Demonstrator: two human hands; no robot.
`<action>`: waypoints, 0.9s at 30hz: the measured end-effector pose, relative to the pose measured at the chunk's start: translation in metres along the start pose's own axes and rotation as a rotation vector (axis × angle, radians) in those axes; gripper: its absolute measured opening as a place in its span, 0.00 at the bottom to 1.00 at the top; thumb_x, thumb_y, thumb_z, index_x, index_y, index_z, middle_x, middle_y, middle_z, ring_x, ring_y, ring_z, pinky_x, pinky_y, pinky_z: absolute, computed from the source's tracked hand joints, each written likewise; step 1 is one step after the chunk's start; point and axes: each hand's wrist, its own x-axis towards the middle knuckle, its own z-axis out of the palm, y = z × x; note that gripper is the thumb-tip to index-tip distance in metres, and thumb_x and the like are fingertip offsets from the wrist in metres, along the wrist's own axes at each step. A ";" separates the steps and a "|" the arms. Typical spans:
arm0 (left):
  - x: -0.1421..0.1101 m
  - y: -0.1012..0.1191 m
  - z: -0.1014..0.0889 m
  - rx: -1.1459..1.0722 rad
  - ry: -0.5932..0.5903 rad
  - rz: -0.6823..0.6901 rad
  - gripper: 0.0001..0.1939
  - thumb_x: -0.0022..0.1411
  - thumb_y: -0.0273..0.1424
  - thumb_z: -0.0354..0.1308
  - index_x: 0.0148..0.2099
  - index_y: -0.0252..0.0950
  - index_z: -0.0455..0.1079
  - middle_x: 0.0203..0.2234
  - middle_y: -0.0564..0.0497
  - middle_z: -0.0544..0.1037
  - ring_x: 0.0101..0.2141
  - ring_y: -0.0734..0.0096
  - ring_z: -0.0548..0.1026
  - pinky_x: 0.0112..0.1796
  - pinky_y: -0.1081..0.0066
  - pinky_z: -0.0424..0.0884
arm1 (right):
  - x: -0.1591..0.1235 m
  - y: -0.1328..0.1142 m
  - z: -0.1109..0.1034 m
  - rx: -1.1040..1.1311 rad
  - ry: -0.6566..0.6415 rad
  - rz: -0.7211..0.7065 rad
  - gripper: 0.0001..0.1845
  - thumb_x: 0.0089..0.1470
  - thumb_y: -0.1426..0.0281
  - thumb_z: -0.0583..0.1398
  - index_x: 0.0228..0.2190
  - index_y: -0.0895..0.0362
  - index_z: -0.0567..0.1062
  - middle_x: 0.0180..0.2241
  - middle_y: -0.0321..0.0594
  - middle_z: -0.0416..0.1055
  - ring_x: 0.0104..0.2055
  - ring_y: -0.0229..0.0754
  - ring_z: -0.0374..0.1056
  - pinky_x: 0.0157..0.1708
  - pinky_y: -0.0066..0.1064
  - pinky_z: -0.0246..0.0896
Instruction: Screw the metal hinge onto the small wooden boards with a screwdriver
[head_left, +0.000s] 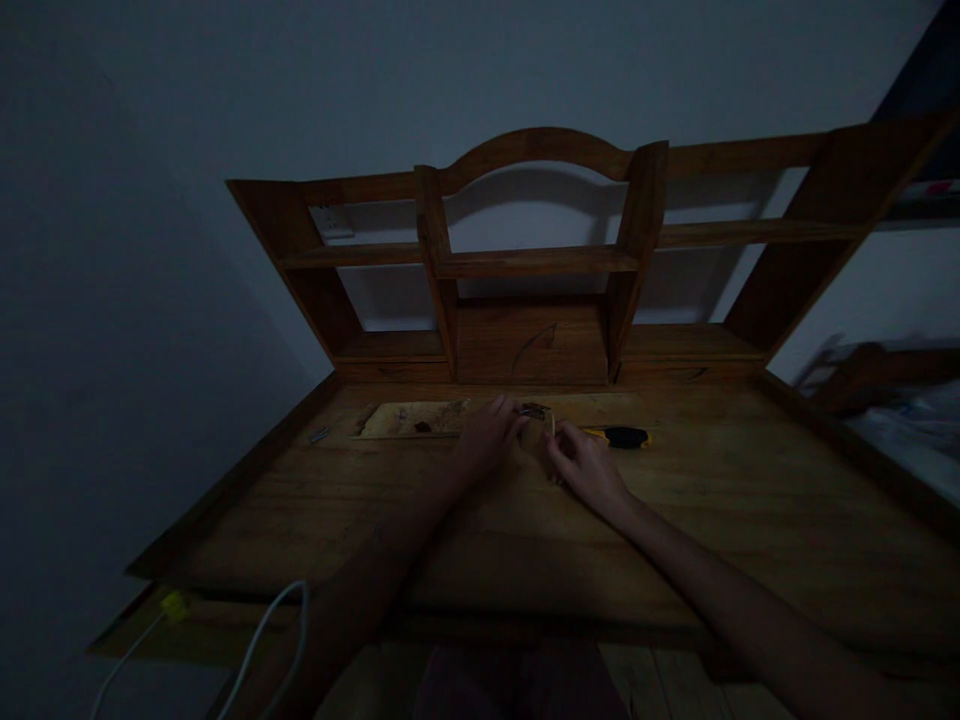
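My right hand (pixel 589 465) is closed in a pinch on a small pale stick (pixel 553 424) that stands nearly upright at the fingertips. My left hand (pixel 487 432) is closed at the far side of the desk, its fingers beside a small dark object (pixel 534 410); what they grip is too dim to make out. Under and beside that hand lies a long pale board (pixel 390 422) with dark stains or bits on it. Just right of my right hand is a tool with a black and yellow handle (pixel 628 437). Tiny pale bits (pixel 556 481) lie below the fingers.
The wooden desk (pixel 465 540) carries a shelf unit (pixel 536 262) along its back, against the wall. A small grey metallic item (pixel 319 435) lies at the left. A white cable (pixel 259 635) loops by the front left edge, near a yellow piece (pixel 175 605). The room is dim.
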 end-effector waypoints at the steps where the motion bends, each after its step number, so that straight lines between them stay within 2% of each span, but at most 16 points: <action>1: 0.000 0.001 -0.001 0.011 -0.002 0.006 0.12 0.73 0.37 0.44 0.46 0.38 0.65 0.39 0.49 0.72 0.40 0.67 0.72 0.38 0.67 0.67 | 0.000 0.001 0.000 0.000 0.001 0.000 0.10 0.62 0.65 0.54 0.30 0.54 0.70 0.21 0.34 0.72 0.25 0.39 0.70 0.28 0.27 0.60; 8: 0.000 0.002 -0.002 0.062 0.017 0.045 0.14 0.74 0.34 0.40 0.41 0.38 0.65 0.36 0.50 0.72 0.39 0.68 0.71 0.39 0.68 0.66 | 0.000 -0.001 0.000 -0.001 -0.009 -0.001 0.10 0.61 0.65 0.55 0.29 0.54 0.69 0.22 0.34 0.71 0.25 0.39 0.70 0.28 0.28 0.60; 14: 0.000 0.000 0.001 0.052 0.028 0.019 0.17 0.74 0.36 0.39 0.39 0.37 0.66 0.34 0.50 0.72 0.37 0.68 0.71 0.39 0.68 0.66 | 0.001 -0.004 -0.003 -0.004 -0.023 0.000 0.11 0.63 0.64 0.53 0.30 0.54 0.70 0.22 0.34 0.72 0.25 0.39 0.70 0.30 0.28 0.61; 22: 0.001 0.001 0.000 0.036 0.014 -0.041 0.16 0.73 0.36 0.43 0.38 0.37 0.67 0.33 0.50 0.74 0.35 0.70 0.71 0.38 0.69 0.65 | 0.001 -0.004 -0.003 -0.001 -0.014 0.022 0.11 0.62 0.64 0.54 0.30 0.54 0.70 0.23 0.35 0.74 0.26 0.38 0.71 0.29 0.26 0.60; 27: 0.001 0.000 0.001 0.041 0.067 -0.030 0.14 0.73 0.36 0.44 0.39 0.37 0.67 0.34 0.50 0.73 0.36 0.70 0.71 0.37 0.70 0.65 | 0.001 -0.006 -0.004 0.013 -0.025 0.014 0.12 0.63 0.64 0.54 0.29 0.54 0.69 0.21 0.34 0.72 0.24 0.38 0.70 0.28 0.26 0.60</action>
